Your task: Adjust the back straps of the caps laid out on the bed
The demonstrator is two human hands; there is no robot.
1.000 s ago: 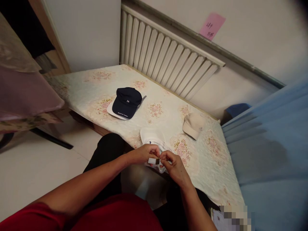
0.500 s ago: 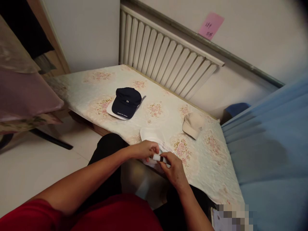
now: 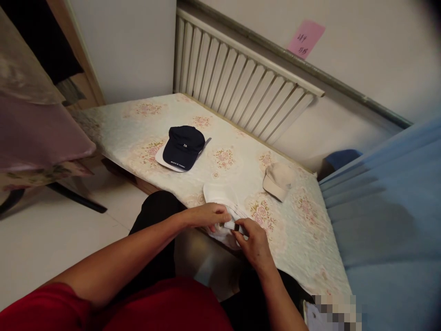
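A white cap (image 3: 217, 195) lies at the near edge of a floral-covered table (image 3: 241, 170). My left hand (image 3: 206, 215) pinches the cap's rear strap (image 3: 229, 225) at its left end. My right hand (image 3: 253, 241) pinches the same strap at its dark buckle, right of the left hand. Both hands are closed on the strap, just over the table edge. Further back on the table lie a navy cap (image 3: 182, 146) on a white brim and a beige cap (image 3: 278, 179).
A white radiator (image 3: 241, 78) runs along the wall behind the table, with a pink note (image 3: 306, 37) above it. Blue fabric (image 3: 389, 220) fills the right side. Pink cloth (image 3: 37, 138) hangs at left over a tiled floor (image 3: 51, 239).
Both hands have shifted slightly forward and down onto the white cap, bringing the strap against the cap's back. The other caps have not moved.
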